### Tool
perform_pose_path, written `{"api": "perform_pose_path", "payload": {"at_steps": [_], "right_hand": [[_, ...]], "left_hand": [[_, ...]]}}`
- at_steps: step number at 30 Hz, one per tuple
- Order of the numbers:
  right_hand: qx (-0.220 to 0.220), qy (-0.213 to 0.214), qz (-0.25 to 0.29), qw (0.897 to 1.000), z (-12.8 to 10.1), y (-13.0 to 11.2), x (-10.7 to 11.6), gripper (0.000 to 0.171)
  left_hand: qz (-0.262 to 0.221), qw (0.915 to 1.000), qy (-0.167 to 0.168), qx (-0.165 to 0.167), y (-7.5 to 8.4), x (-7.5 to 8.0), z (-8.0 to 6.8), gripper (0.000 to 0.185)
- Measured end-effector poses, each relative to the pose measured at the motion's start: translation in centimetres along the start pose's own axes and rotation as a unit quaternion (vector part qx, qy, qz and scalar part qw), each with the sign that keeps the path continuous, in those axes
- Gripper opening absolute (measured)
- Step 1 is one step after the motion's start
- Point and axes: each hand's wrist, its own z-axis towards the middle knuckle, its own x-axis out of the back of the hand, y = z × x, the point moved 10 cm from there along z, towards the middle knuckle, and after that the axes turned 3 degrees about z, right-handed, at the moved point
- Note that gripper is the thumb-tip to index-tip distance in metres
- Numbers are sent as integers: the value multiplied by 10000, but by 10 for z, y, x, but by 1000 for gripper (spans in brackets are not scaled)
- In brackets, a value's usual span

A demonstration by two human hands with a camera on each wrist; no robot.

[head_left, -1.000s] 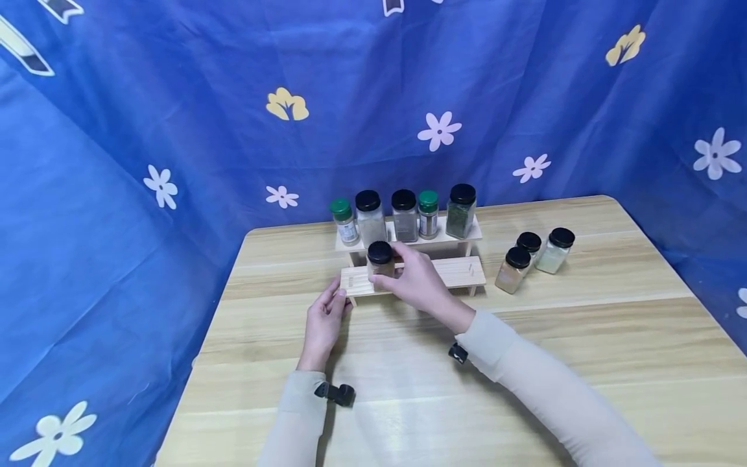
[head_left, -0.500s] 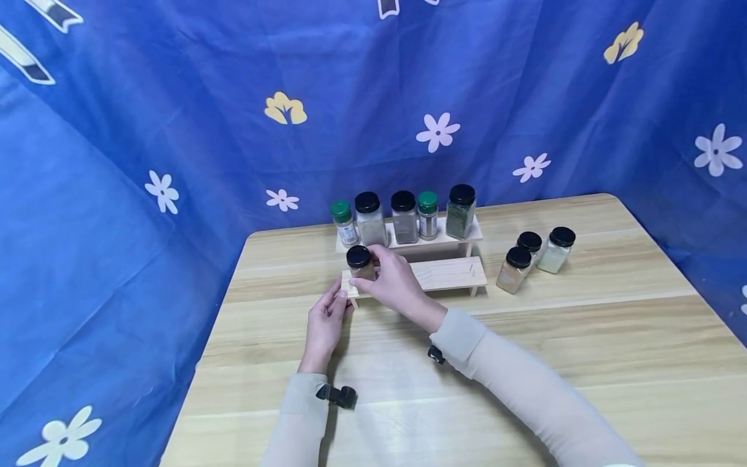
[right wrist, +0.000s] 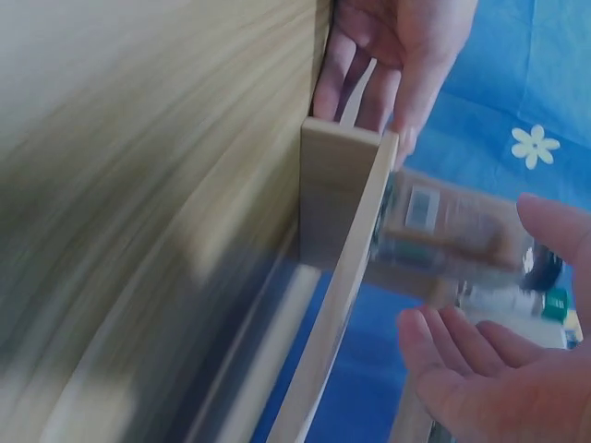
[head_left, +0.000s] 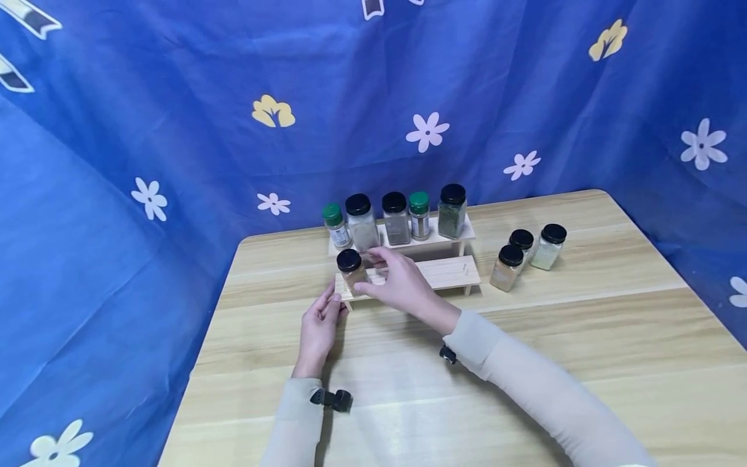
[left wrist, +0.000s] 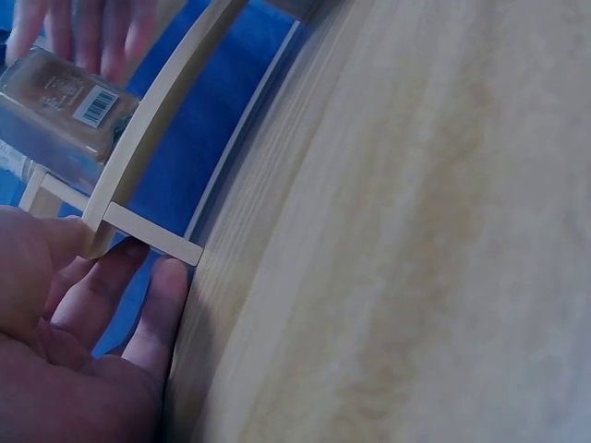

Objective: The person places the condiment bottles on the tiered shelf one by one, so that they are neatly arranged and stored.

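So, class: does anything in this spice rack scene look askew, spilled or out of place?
Nothing is spilled, tipped or damaged. All jars stand upright. Three black-lidded jars sit on the table beside the wooden rack, whose lower shelf holds one jar.

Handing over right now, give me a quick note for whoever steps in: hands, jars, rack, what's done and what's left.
Left hand: fingertips steady the left end of the lower shelf of the wooden rack.
Right hand: open beside the tan spice jar, which stands at the lower shelf's left end; contact unclear.
Done: five jars line the upper shelf, one sits on the lower.
Left: three black-lidded jars stand on the table right of the rack; the lower shelf has room.
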Motion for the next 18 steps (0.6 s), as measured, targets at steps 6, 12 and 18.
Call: {"api": "perform_pose_path", "payload": {"at_steps": [6,12,18], "right_hand": [[-118,145,260,9995,-13,18,32,71],[-90,457,262,9986,-28,36,71,67],[-159,808,182,9964,-43,51,114,65]], "left_hand": [[48,10000,-39,6,-1,0,1,46],[-4,10000,9,-99,1,0,1,46],[-57,9999,-1,-143,1,-1,1,46]]}}
